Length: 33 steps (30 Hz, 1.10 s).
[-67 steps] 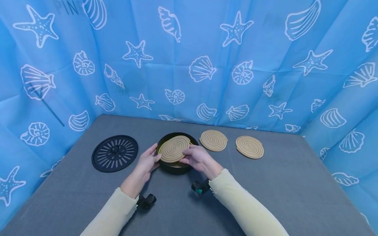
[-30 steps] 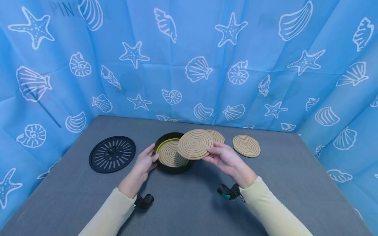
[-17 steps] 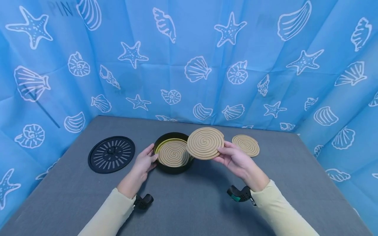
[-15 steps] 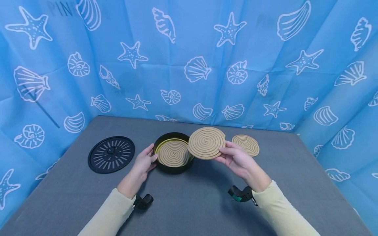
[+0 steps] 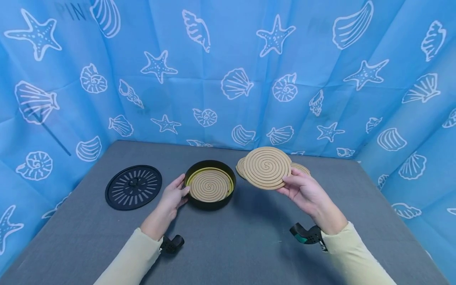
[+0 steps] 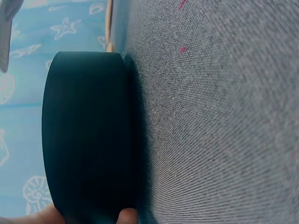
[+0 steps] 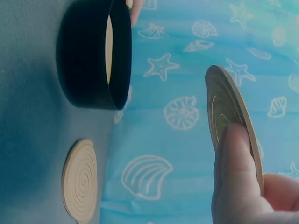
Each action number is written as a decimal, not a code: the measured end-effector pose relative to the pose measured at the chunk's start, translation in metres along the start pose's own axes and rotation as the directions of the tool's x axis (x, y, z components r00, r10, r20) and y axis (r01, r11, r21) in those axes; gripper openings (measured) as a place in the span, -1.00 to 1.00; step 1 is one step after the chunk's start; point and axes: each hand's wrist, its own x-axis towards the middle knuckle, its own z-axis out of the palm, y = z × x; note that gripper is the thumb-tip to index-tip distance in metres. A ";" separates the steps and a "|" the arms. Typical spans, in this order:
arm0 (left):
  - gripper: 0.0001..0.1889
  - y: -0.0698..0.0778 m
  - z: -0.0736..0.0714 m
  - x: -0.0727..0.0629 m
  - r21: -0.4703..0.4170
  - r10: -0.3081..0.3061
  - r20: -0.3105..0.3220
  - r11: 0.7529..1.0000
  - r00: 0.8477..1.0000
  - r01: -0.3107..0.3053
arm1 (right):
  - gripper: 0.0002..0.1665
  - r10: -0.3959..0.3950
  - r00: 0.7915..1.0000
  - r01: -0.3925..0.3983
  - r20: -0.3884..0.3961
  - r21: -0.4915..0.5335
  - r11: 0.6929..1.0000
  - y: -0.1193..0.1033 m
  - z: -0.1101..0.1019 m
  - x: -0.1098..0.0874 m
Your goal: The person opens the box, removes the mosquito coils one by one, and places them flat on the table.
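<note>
My right hand [image 5: 304, 192] pinches a tan spiral mosquito coil [image 5: 267, 168] by its near right edge, thumb on one face and fingers behind. In the right wrist view this coil [image 7: 224, 105] is tilted and raised well above the table. My left hand [image 5: 172, 198] grips the left side of a round black tin [image 5: 210, 205], thumb at the rim. Another spiral coil [image 5: 209, 186] lies inside the tin, within a yellow inner ring [image 5: 231, 183]. The tin's dark outer wall [image 6: 86, 135] fills much of the left wrist view, with fingertips at its lower edge.
Behind the held coil, two more coils lie on the grey table, mostly hidden: one at the left [image 5: 240, 168], one at the right [image 5: 301, 168]. A black slotted lid [image 5: 133, 187] lies left of the tin. A blue shell-print curtain [image 5: 213, 95] encloses the table.
My right hand has lifted a coil out from over the tin and carried it right, past the tin's edge. The coil within the tin came into view. My left hand stays on the tin.
</note>
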 end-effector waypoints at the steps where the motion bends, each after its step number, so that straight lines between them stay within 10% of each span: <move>1: -0.39 0.000 0.000 0.000 0.000 -0.001 -0.002 1.000 1.000 0.001 | -0.17 -0.007 1.000 0.007 -0.001 0.007 1.000 -0.001 -0.001 -0.001; 33: -0.39 -0.002 0.002 0.001 0.031 0.042 -0.010 0.999 0.999 -0.041 | -0.04 -0.023 0.994 0.048 -0.105 0.241 0.969 -0.032 -0.074 -0.028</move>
